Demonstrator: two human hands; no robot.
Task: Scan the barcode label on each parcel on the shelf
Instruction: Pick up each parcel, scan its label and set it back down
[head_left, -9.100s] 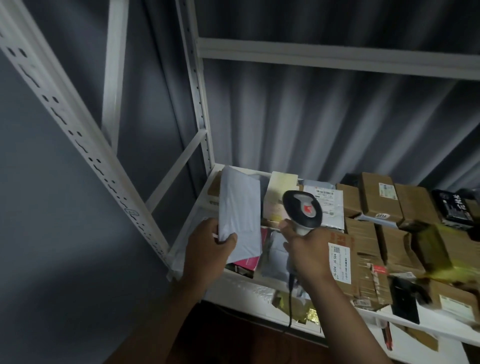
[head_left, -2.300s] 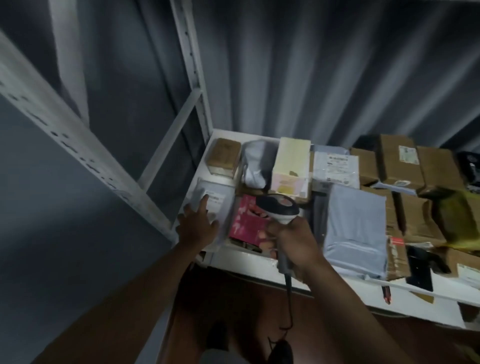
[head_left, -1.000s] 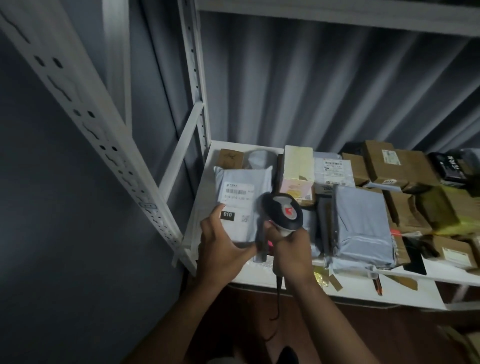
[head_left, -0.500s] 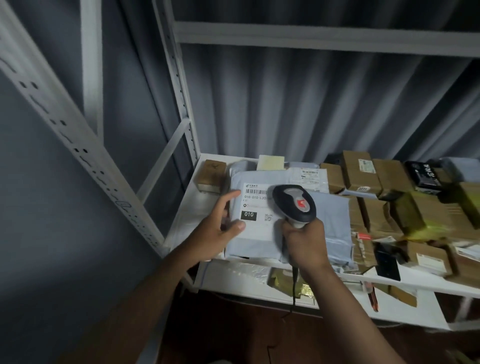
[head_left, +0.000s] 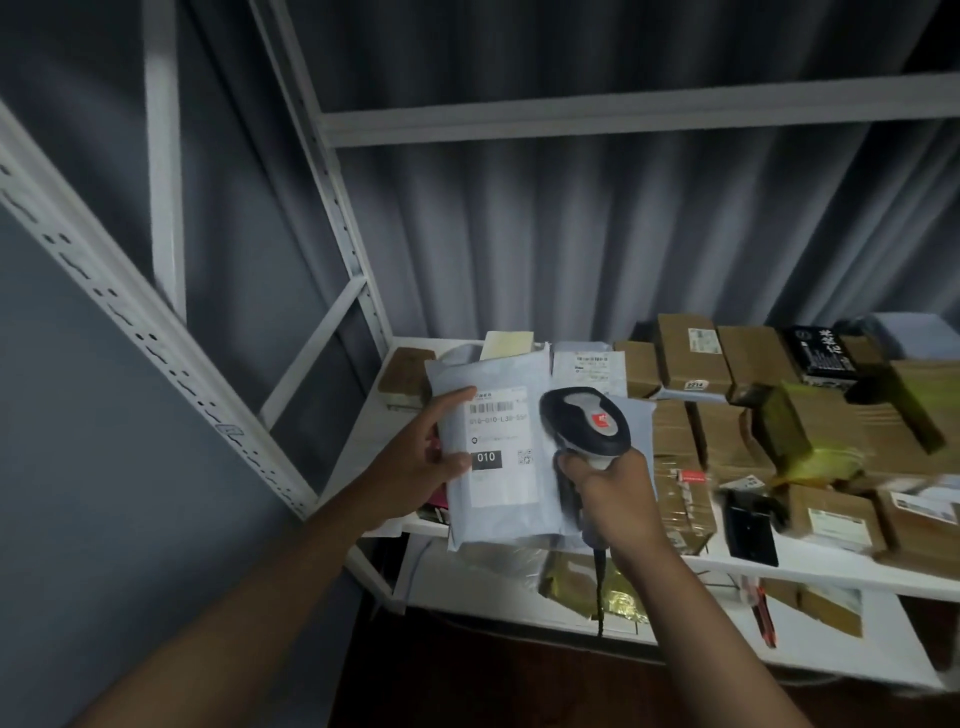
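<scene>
**Grey mailer up at the centre of the frame, scanner right beside it**

Grey plastic, that's the parcel in play: a soft mailer held up at the centre of the frame, above the front edge of the white shelf. The left hand has it by the left edge, thumb curled onto the front near the black "010" patch, fingers up by the top of the white barcode label. That grip is holding the parcel, label facing the camera.

Over to the right hand, just right of centre: its grip is wrapped round the handle of the barcode scanner. The scanner's dark head with the red mark sits in front of the mailer's right half, right next to the label. Whether it touches the plastic, I can't tell. Its cable drops away towards the bottom of the frame.

On the right side of the frame, brown cardboard boxes crowd the shelf, a black box among them at the upper right. A yellow-green packet lies on the boxes, blurred.
</scene>
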